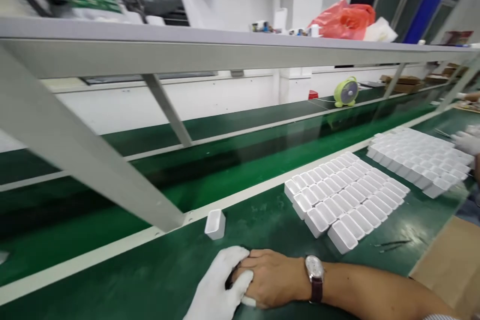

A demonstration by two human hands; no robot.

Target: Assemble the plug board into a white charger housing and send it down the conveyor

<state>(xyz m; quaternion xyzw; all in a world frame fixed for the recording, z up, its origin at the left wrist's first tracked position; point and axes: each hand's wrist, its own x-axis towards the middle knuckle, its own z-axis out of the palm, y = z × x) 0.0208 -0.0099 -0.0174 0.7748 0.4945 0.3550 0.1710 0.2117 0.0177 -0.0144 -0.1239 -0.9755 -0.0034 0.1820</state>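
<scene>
My left hand (219, 285), in a white glove, reaches in at the bottom centre with its fingers and thumb curled around the fingertips of my right hand (268, 277). My right hand is bare, with a wristwatch (314, 275) on a dark red strap. Its fingers are bent in against the glove. A small dark patch shows in the gap between the hands, and a bit of white pokes out underneath; what they hold, if anything, is hidden. Just beyond the hands, a single white open box (215, 224) stands on the green work surface (258, 232).
Right of the hands stand a block of white boxes (348, 190) in rows and a second block (420, 157). Thin dark tweezers-like tools (393, 245) lie nearby. A slanted metal post (112, 165) carries a shelf (210, 47). A co-worker's gloved hand (467, 141) shows far right.
</scene>
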